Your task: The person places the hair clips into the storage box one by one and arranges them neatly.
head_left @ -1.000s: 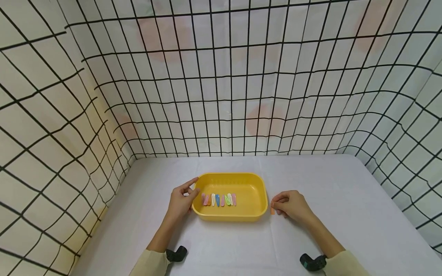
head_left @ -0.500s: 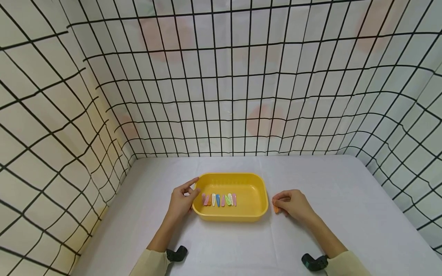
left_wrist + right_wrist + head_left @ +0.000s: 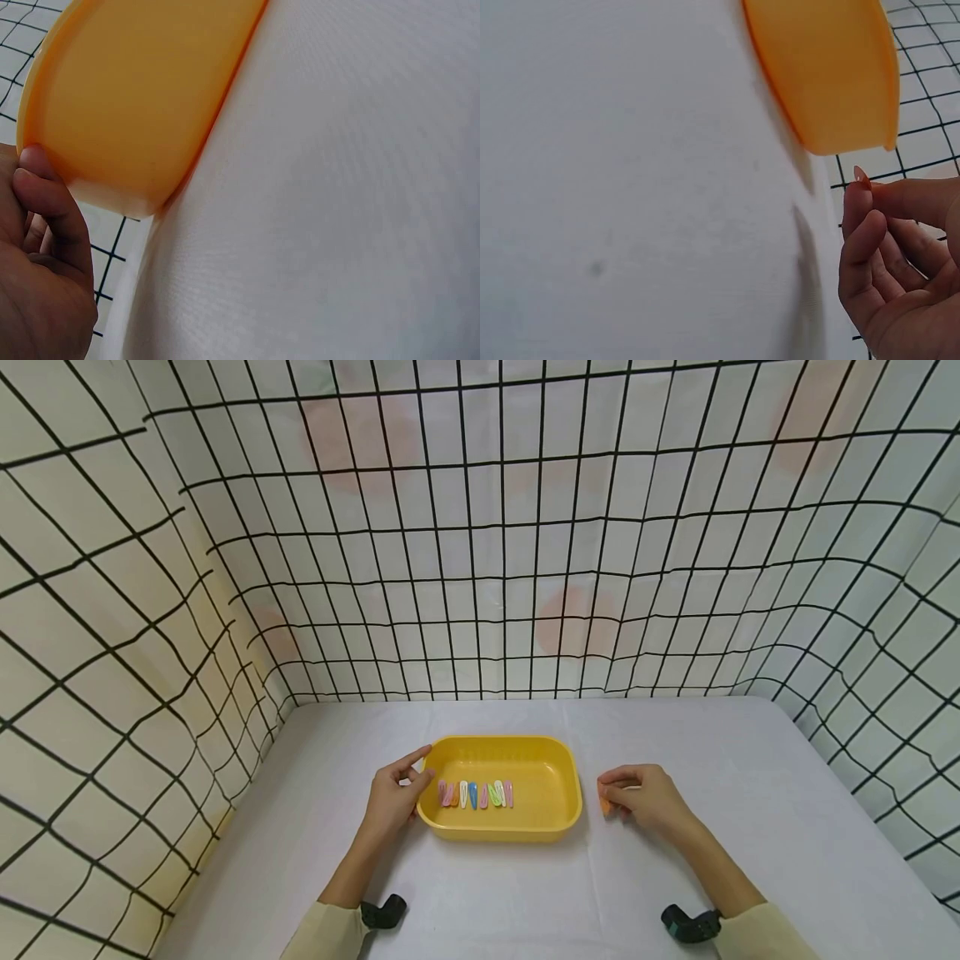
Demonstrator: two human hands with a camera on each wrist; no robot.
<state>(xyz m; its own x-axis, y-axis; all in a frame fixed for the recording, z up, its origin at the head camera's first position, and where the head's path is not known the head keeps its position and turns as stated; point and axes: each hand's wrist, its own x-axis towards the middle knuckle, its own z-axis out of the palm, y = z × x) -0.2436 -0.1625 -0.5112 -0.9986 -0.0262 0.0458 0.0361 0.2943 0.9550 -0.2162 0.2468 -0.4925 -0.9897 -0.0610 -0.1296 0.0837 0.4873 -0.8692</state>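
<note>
A yellow plastic tray [image 3: 543,785] stands on the white-covered table. My left hand [image 3: 392,789] grips its left end, thumb over the rim and fingers along the outer wall; the left wrist view shows curled fingers against the tray wall [image 3: 127,97]. Several snap hair clips [image 3: 473,795], pink, orange, white, blue and green, lie side by side in a row in the tray's left half. Just right of the tray, my right hand [image 3: 647,795] pinches an orange hair clip [image 3: 604,807] between thumb and forefinger. Only a sliver of that clip [image 3: 862,177] shows in the right wrist view.
White cloth [image 3: 525,893] covers the table around the tray. A white backdrop with a black grid [image 3: 480,552] rises behind and at both sides. A black device [image 3: 386,912] sits on the left wrist, and a similar device [image 3: 690,925] on the right.
My right hand has drawn slightly to the right, away from the tray, with the orange hair clip in its pinch. The left hand and the tray have stayed put.
</note>
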